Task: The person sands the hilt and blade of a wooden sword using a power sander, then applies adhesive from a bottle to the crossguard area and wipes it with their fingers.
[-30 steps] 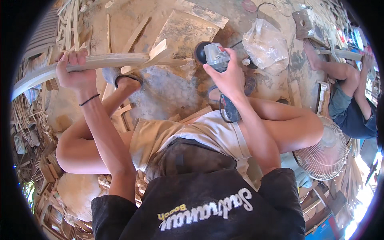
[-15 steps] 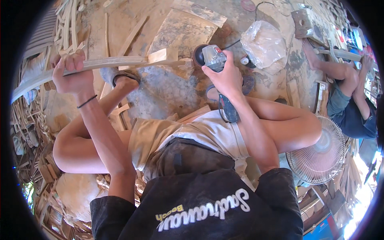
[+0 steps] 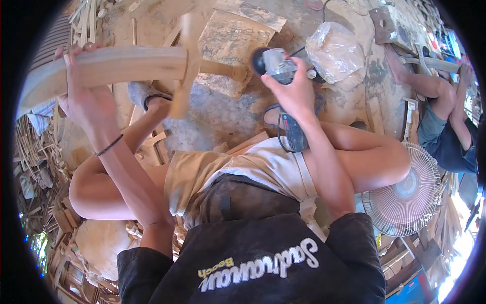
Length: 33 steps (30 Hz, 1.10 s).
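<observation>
A long, curved piece of wood is gripped in my left hand, its broad face turned up. At its right end sits a pale wooden crosspiece, blurred by motion, and a short peg-like piece sticks out past it. My right hand wraps round the grey head of an angle grinder. The grinder's dark round disc faces left, apart from the wood. Its blue-black body runs back below my wrist toward my right thigh.
A stained board lies on the dusty floor ahead, with a clear plastic bag to its right. A wire-guarded fan stands beside my right knee. Another person sits at the far right. Wood scraps pile up on the left.
My left hand has rolled the wooden piece so its broad face shows and the crosspiece now stands across it. The wood's right end has risen. The grinder has shifted slightly right and tilted.
</observation>
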{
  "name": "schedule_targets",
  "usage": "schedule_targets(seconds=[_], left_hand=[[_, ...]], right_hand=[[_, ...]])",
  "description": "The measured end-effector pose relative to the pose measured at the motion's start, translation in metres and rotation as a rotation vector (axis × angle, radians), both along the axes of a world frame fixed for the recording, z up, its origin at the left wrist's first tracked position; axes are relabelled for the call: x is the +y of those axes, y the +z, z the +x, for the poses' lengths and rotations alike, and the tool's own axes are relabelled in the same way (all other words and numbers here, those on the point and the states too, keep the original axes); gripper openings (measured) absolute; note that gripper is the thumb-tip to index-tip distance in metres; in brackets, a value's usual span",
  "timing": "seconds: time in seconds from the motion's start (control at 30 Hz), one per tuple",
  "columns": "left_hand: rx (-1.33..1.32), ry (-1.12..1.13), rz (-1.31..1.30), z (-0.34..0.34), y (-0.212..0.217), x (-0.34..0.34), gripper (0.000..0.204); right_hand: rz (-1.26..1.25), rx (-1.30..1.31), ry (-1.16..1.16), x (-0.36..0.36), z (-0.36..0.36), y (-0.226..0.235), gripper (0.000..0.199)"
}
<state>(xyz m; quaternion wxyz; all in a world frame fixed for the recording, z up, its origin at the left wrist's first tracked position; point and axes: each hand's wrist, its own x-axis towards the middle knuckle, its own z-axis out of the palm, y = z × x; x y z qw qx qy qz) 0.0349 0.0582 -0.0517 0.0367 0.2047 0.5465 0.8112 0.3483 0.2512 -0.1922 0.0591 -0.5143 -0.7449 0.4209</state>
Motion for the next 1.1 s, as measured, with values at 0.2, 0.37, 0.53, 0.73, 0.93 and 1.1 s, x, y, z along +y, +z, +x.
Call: schedule_targets(seconds=[0.2,0.37,0.53,0.73,0.93,1.1], left_hand=[[0.175,0.58,-0.494,-0.017,-0.016,0.025,0.074],[0.215,0.688,-0.514,-0.063,-0.056,0.007,0.08],[0.118,0.819,-0.571,-0.101,-0.091,-0.021,0.079],[-0.207,0.911,-0.735,-0.151,-0.158,-0.075,0.09],[-0.467,0.896,-0.716,-0.178,-0.204,-0.136,0.07],[-0.564,0.76,-0.318,-0.169,-0.168,-0.157,0.05]], right_hand=[[-0.055,0.013,-0.166,0.023,0.017,-0.009,0.094],[-0.012,0.056,-0.161,0.02,0.021,-0.016,0.094],[0.057,0.028,-0.119,0.017,0.017,-0.017,0.093],[-0.021,0.047,-0.154,0.017,0.016,-0.007,0.093],[-0.062,0.104,-0.237,0.023,0.025,-0.009,0.097],[-0.024,0.251,-0.324,0.031,0.03,-0.001,0.099]])
